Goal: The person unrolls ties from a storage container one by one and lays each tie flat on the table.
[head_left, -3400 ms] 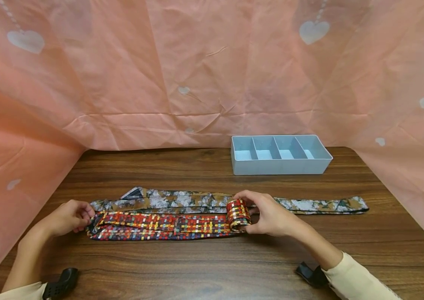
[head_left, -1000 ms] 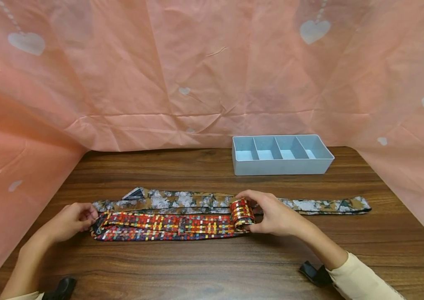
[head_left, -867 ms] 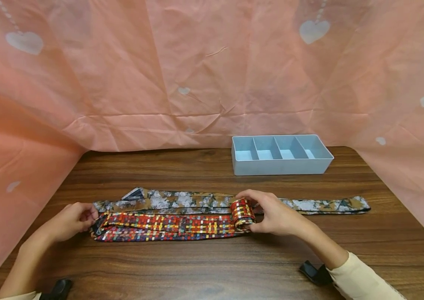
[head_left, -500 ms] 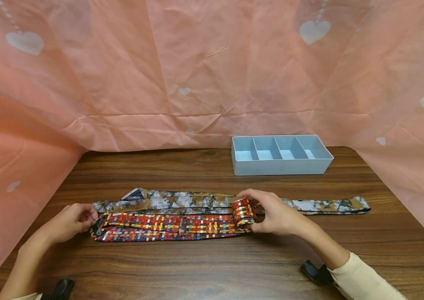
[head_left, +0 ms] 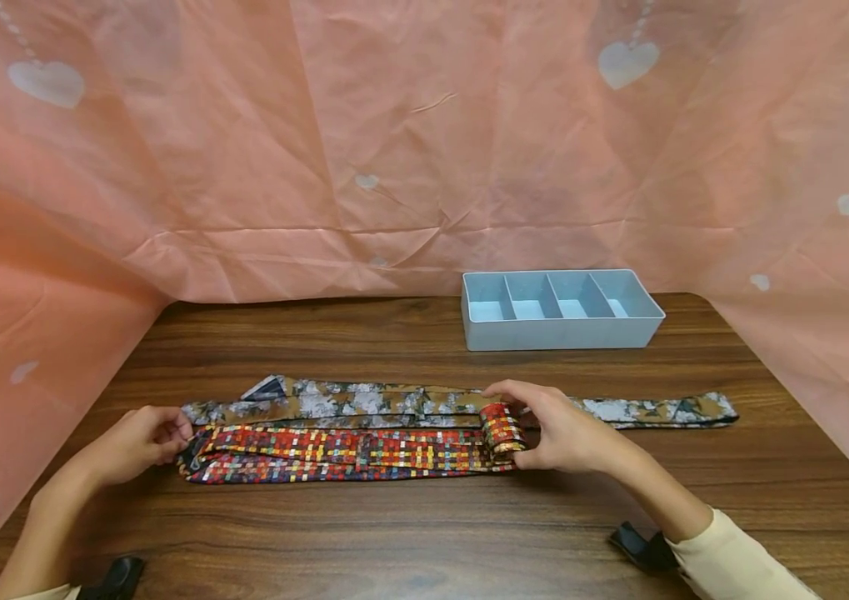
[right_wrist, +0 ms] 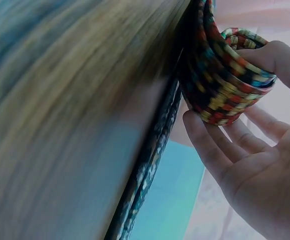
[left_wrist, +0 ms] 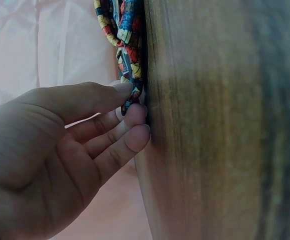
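A red, yellow and black checked necktie (head_left: 304, 454) lies lengthwise on the table, its right part wound into a roll (head_left: 502, 429). My right hand (head_left: 562, 429) holds this roll from the right, thumb on the near side and fingers on the far side. In the right wrist view the thumb reaches inside the coils of the roll (right_wrist: 220, 92). At the far left, my left hand (head_left: 141, 443) pinches the folded end of the checked tie (left_wrist: 130, 75) between thumb and fingertips. Behind it stretches a brown necktie with white flowers (head_left: 364, 400), partly covered by my right hand.
A pale blue box (head_left: 559, 333) with several compartments stands at the back right of the wooden table (head_left: 394, 533). A peach curtain with white hearts (head_left: 409, 150) closes off the back and both sides.
The roll and my right hand have shifted to the right, and the flat stretch of the checked tie is longer. My left hand keeps its pinch on the tie's end.
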A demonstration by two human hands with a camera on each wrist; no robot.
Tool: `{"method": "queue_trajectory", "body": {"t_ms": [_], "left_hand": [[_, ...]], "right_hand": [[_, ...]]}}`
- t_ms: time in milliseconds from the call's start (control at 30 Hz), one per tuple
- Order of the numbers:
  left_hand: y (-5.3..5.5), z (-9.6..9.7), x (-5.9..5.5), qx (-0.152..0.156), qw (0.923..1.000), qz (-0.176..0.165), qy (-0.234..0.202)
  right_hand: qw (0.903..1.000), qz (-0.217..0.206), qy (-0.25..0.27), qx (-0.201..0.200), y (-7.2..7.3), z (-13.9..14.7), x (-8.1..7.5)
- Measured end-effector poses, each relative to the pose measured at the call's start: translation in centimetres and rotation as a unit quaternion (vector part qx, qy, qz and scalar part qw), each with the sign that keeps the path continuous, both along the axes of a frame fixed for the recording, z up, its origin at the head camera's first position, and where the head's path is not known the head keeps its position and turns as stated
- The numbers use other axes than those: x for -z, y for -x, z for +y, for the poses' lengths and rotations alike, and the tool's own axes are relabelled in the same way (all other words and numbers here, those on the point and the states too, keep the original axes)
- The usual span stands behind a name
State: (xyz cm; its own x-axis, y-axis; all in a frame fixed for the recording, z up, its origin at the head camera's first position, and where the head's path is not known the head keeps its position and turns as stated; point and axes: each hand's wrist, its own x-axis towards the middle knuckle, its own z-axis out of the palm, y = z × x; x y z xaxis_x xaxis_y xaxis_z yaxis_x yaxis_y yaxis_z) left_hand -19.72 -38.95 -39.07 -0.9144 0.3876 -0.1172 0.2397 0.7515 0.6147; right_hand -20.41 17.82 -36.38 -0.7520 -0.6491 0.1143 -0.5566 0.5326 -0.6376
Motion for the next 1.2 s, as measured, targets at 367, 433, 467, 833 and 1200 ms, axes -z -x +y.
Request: {"method": "queue_trajectory", "body": {"t_ms": [367,433,467,833,1200], "left_hand": [[0.0,-0.2,0.1,0.014,0.9996,0.000,-0.023],[0.0,-0.2,0.1,0.016,0.9996,0.002,-0.021],[0.0,-0.2,0.1,0.014,0.9997,0.001,-0.020],[-0.1,-0.3,0.0,0.011,0.9998,-0.004,-0.017],[0.0,-0.3,0.2,0.013,0.9996,-0.010,-0.022]], "right_hand": [[0.9995,0.027,-0.018,0.000,-0.1,1.1,-0.1],[0.9996,0.025,-0.016,0.003,-0.1,1.2,-0.1],[0.9997,0.020,-0.013,0.005,-0.1,1.3,-0.1],[0.9980,-0.039,0.050,-0.002,-0.2,2.2,-0.2],[0.9961,-0.065,0.059,-0.003,-0.2,2.9,-0.1]]}}
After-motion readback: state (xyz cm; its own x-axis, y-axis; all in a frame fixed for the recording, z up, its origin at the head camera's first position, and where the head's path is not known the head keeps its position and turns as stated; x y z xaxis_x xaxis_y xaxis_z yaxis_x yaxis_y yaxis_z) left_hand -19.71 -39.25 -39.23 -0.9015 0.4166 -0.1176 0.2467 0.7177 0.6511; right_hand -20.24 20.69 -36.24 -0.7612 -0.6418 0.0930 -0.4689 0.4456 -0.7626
